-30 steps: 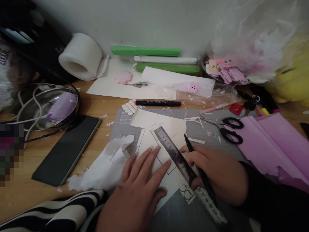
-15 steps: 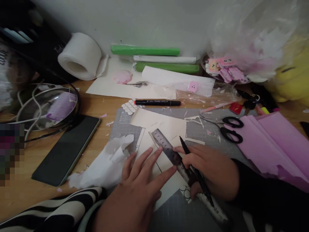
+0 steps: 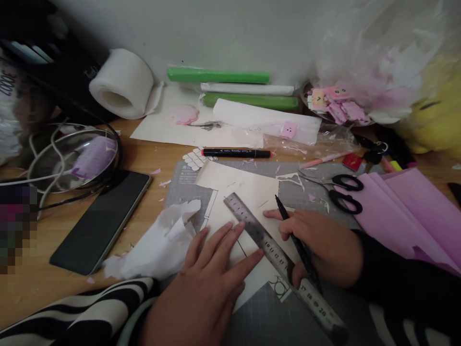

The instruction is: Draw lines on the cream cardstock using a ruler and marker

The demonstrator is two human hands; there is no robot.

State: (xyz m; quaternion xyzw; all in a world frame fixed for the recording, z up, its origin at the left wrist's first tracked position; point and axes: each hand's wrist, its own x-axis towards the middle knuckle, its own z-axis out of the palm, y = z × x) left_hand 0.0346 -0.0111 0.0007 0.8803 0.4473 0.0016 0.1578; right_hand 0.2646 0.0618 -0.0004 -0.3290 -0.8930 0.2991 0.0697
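Note:
A steel ruler [image 3: 260,231] lies slantwise over a cream paper sheet [image 3: 248,180] with drawn lines. My left hand [image 3: 212,274] rests with its fingers spread; the fingertips touch the ruler's left edge and the paper. My right hand [image 3: 317,238] grips a slim black pen [image 3: 297,240], its narrow end pointing up and away. The right thumb lies on the ruler's lower half, while the index finger stretches onto the paper to the right of it. A small patch of drawn circles [image 3: 280,287] shows beside the ruler near its lower part.
Under the paper is a grey cutting mat [image 3: 259,322]. Black-handled scissors [image 3: 345,192] and pink sheets [image 3: 406,206] lie on the right. Crumpled white paper [image 3: 158,245] and a dark phone [image 3: 103,221] lie on the left. A black marker [image 3: 236,153] lies beyond the paper.
My right hand has shifted a little to the right with the pen, its index finger now off the ruler. The ruler has turned slightly, its near part now more visible. The left hand barely moved.

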